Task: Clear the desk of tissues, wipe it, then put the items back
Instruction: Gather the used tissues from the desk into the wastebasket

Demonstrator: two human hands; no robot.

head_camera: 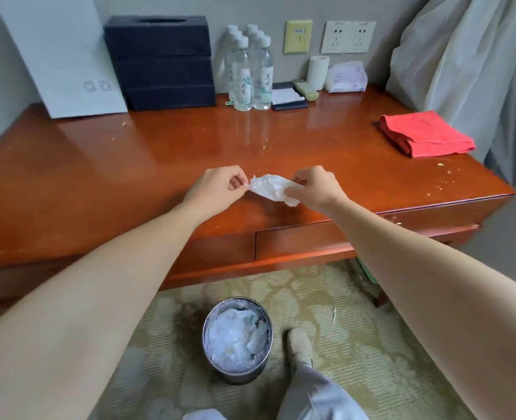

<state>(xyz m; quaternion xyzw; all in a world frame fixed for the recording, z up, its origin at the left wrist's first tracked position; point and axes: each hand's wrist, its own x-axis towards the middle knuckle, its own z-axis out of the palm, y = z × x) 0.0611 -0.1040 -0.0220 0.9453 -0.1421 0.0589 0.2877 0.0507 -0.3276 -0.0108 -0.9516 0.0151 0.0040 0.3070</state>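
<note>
Two arms outstretched over near desk (105, 165) edge. Left hand (217, 189) and right hand (314, 189) both pinched on crumpled tissue (273, 187), knuckles up.

Along the back of the bench (99, 165), a board (59, 53) is leaning at the far left, with stacked boxes (162, 62) just to its right, then bottles (249, 71), a notepad (288, 97), a remote (305, 90), a paper roll (318, 71) and a tissue pack (346, 77). A folded cloth (423, 134) is lying at the right edge. A bin (238, 339) is standing on the floor before the bench, with a foot (299, 344) just to its right.
</note>
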